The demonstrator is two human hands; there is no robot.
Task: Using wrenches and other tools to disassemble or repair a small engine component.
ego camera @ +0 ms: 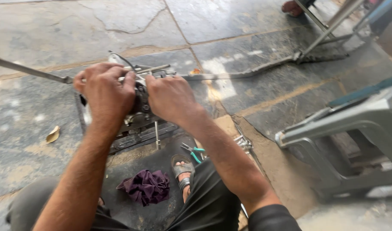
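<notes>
mechanism (pixel 138 124): dark, greasy metal | left hand (pixel 105 92), right hand (pixel 170 98): gripping top

both hands, left (pixel 105 92) and right (pixel 170 99), cover the machine part (pixel 138 122) top; grip unclear. rod (pixel 29 72) cut off at left edge. grey stool (pixel 345 132) and a foot (pixel 292 7) cropped by edges.

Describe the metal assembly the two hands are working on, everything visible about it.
The metal assembly is a dark, greasy-looking mechanical unit lying on the stone floor in front of the person's knees. Flat grey plates form its lower edge, a thin pin stands up from the near side, and slim rods jut from the top. The left hand and right hand both grip its upper part, hiding the middle.
</notes>
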